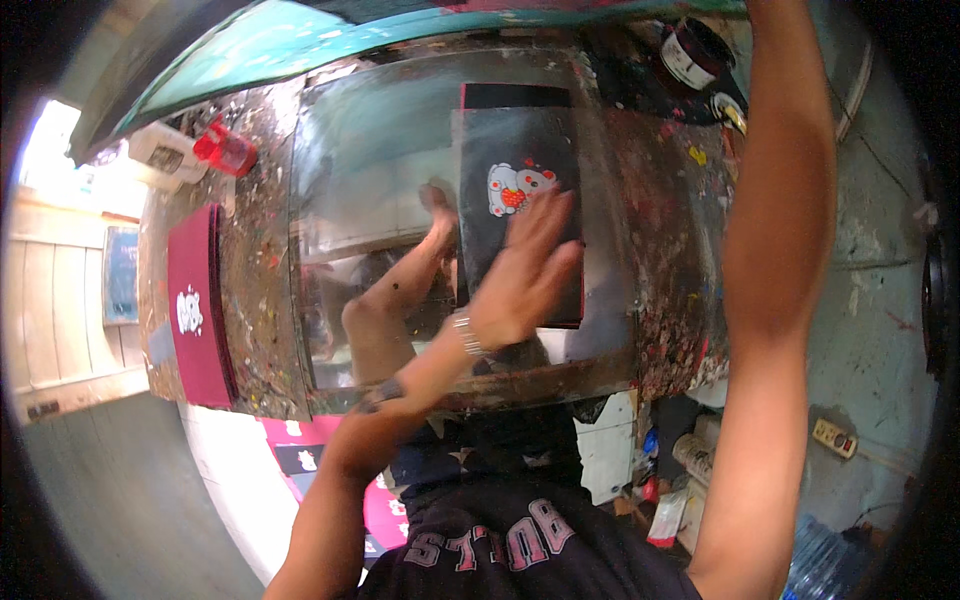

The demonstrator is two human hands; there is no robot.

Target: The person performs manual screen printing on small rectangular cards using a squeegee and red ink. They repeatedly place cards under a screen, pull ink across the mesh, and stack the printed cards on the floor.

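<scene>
My left hand (528, 275) reaches over a black rectangular piece (485, 240) that looks like fabric or card. Its fingers are outstretched and slightly blurred. Whether the palm touches the surface I cannot tell. On the black piece, a printed white bear (505, 190) with red details lies partly under my fingertips. Beneath it is a glossy, reflective plate (370, 180), which mirrors my arm. A red strip shows along the black piece's edge. My right arm stretches up the right side, and its hand is beyond the upper edge.
A paint-spattered table (265, 290) bears a maroon stack (195, 300) with a white print. A red jar (228, 150) and a whitish container (165, 155) stand at the far left. At the far right is a dark tub (692, 58). A turquoise panel (330, 40) slants across the top.
</scene>
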